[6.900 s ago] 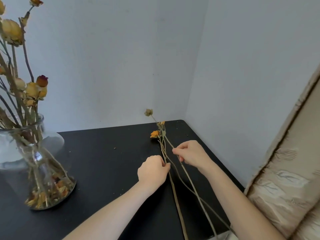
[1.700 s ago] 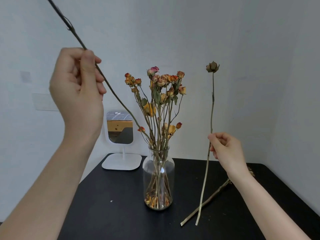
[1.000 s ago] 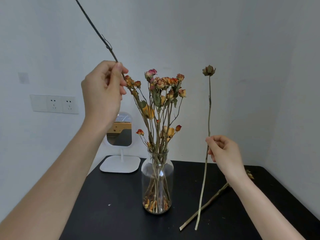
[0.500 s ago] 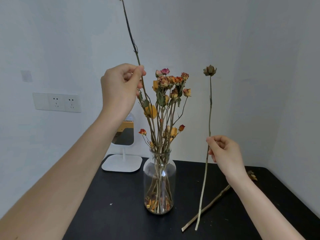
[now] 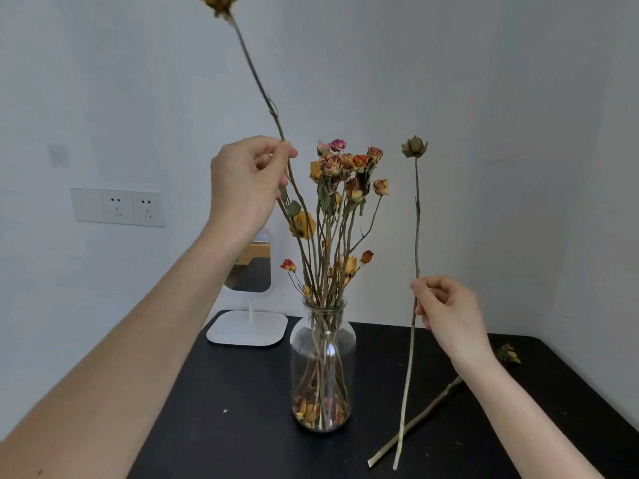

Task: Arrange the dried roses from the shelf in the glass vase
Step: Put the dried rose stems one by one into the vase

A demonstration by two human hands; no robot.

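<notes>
Dried rose (image 5: 266,96) in left hand (image 5: 242,184) slants, bloom up-left, stem toward vase (image 5: 299,375).

1. The vase (image 5: 323,368) is stood on the table (image 5: 224,444), near its middle.
2. Roses (image 5: 345,164) are held in the vase.
3. A mirror (image 5: 252,274) is set on the table behind the vase, to its left.
4. A socket (image 5: 117,206) is mounted on the wall farther left of the vase.
5. A tilted stem (image 5: 262,91) is pinched by the left hand (image 5: 245,181) above the vase, to its left.
6. An upright stem (image 5: 416,219) is pinched by the right hand (image 5: 449,314) right of the vase.
7. A third stem (image 5: 439,402) is laid on the table right of the vase.
</notes>
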